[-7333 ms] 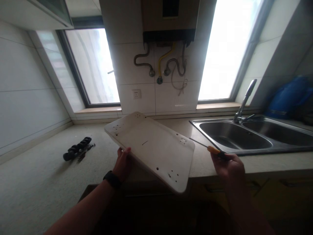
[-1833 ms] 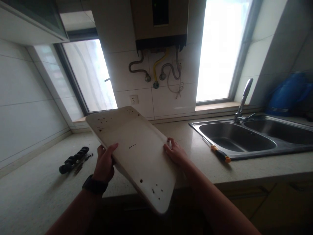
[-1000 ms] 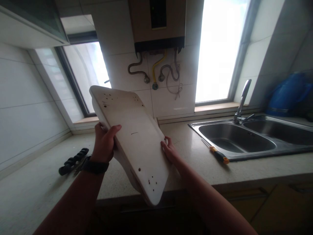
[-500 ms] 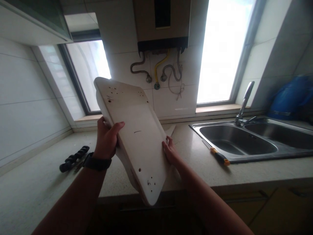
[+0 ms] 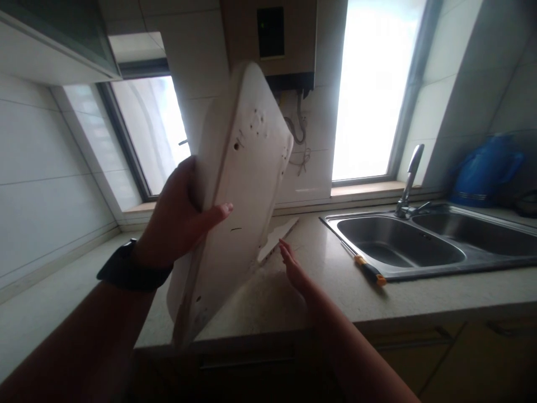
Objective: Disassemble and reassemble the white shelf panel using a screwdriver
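A thick white board (image 5: 247, 184) with rounded corners is held up over the counter, tilted so its top leans right. Several small holes mark its two ends, and a short dark line crosses its middle. My left hand (image 5: 180, 215) grips the board's left edge, thumb across the face, fingers hidden behind it. Off the board's right side, my right hand (image 5: 296, 268) has its fingers stretched out and holds nothing. Just beyond those fingers, a flat white pointed piece (image 5: 279, 238) lies on the counter, partly behind the board.
The speckled counter (image 5: 319, 291) runs under both hands. To the right is a double steel sink (image 5: 398, 240) with a tap (image 5: 409, 184). A screwdriver (image 5: 369, 270) with a black and orange handle rests at its near edge. A blue container (image 5: 482, 168) stands behind.
The board has turned clockwise, its upper end swinging right and up. My right hand has let go of its edge, while my left hand still holds it.
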